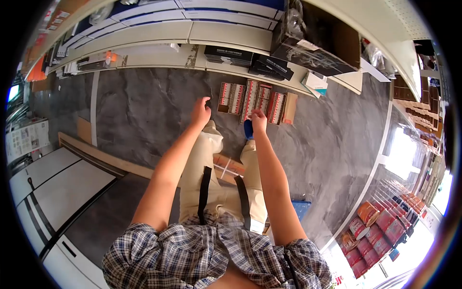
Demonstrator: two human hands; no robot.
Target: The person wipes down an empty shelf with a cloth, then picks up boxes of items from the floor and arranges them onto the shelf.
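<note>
My left hand (201, 113) hovers above the floor to the left of the small boxes, fingers loosely bent and apart, with nothing seen in it. My right hand (259, 121) is at the near end of a long open carton (249, 98) packed with rows of small red-and-white boxes. Its fingers are pressed together there; what they hold, if anything, is too small to make out. Similar cartons lie on either side, one on the left (231, 98) and one on the right (275, 107). A blue rounded item (248, 129), perhaps footwear, shows beside my right wrist.
Ahead runs a low shelf (159, 57) holding black flat boxes (228, 54) and a large open carton (315, 41). Red cans (375, 231) are stacked at right. White cabinets (67, 183) stand at left. Grey marbled floor (337, 139) lies between.
</note>
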